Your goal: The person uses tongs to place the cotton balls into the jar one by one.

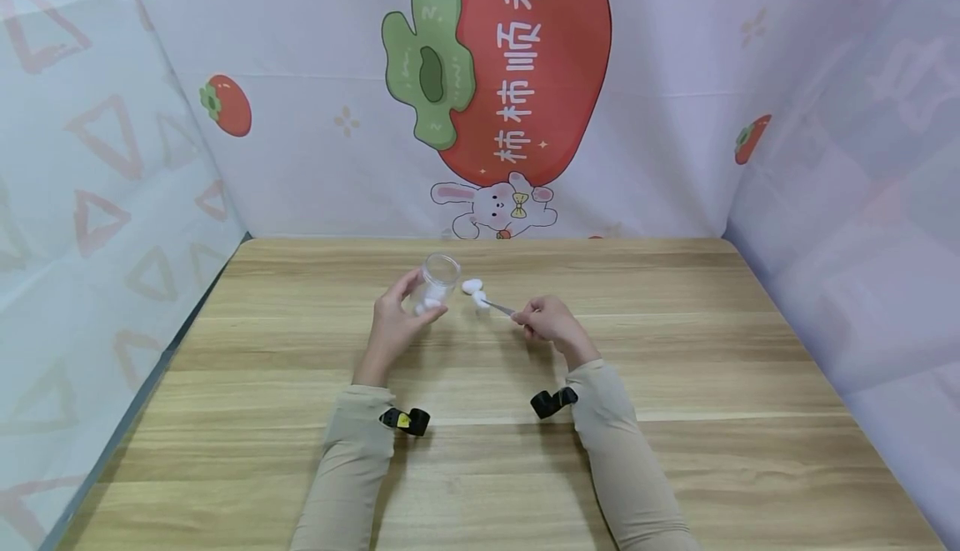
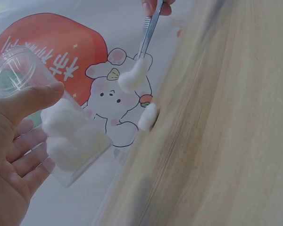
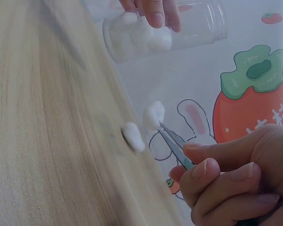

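Note:
My left hand (image 1: 396, 318) grips a clear, lidless jar (image 1: 442, 271), which is tilted and raised off the table. Several white cotton balls (image 2: 66, 134) lie in the jar's lower part. In my right hand (image 1: 553, 322) a pair of metal tweezers (image 3: 175, 148) is pinched between thumb and fingers. The tweezer tips hold one cotton ball (image 3: 153, 115) in the air, to the right of the jar. Another cotton ball (image 1: 472, 286) lies on the table just behind it, also visible in the right wrist view.
The wooden table (image 1: 480, 476) carries all of this. A printed cloth (image 1: 315, 159) with persimmons and a rabbit hangs behind the table, and more cloth stands at both sides. Black wrist cameras (image 1: 405, 421) are strapped at both sleeves.

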A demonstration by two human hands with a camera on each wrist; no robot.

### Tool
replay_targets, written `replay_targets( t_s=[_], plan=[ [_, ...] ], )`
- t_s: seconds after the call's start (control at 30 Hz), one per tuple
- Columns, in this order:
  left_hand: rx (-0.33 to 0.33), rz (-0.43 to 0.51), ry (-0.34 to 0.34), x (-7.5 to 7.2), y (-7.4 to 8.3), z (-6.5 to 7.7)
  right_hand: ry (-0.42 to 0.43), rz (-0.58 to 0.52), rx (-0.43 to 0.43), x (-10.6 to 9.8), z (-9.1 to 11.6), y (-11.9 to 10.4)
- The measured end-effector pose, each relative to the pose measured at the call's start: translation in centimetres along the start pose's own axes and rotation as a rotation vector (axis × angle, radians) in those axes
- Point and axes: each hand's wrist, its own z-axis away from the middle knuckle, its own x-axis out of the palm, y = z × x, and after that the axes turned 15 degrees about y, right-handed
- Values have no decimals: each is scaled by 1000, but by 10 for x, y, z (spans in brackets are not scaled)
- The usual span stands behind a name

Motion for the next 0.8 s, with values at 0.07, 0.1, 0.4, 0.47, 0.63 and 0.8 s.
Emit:
replay_targets(
  t_s=[0.07, 0.1, 0.4, 0.47, 0.63, 0.8],
  plan=[
    [0, 0, -1, 0, 0, 0, -5, -9, -6, -2, 1, -1],
    [-4, 1, -1, 0, 0, 0, -9, -11, -10, -2, 2, -2],
    [-13, 3, -4, 0, -1, -1, -14, -24, -20, -6, 4, -4],
    [-19, 3, -5, 0, -1, -1, -13, -29, -26, -7, 5, -5],
    [-23, 5, -5, 0, -2, -1, -17, -46, -36, -9, 7, -6],
    [-18, 0, -2, 0, -3, -1, -20, -57, -43, -12, 11, -9]
  ],
)
